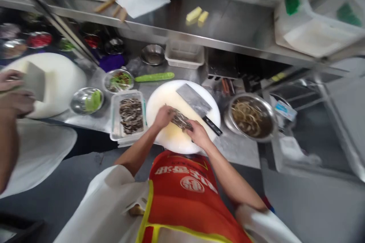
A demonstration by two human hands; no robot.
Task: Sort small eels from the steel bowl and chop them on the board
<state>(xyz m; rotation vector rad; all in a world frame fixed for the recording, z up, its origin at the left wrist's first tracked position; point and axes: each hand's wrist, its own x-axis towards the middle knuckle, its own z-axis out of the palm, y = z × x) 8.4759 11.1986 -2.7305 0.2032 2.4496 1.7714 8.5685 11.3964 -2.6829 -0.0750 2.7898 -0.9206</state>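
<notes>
A bundle of thin dark-and-pale food strips (181, 119) is held just over the round white cutting board (154, 136). My left hand (164, 117) is closed on its left end. At the other end, the fingers of my right hand (197, 133) grip the same bundle. A cleaver (194, 99) lies flat on the board beyond my hands, its black handle pointing toward the right edge. Left of the board, a clear plastic tub (114, 121) contains more strips of the same kind. The exact kind of food cannot be made out.
A steel bowl (273, 121) with pale strips in liquid stands at right. Behind the board are a cucumber (154, 77), a white basket (184, 60) and a bowl of chopped greens (118, 81). At left, a co-worker's hands (17, 93) hold a cleaver over another board (67, 79).
</notes>
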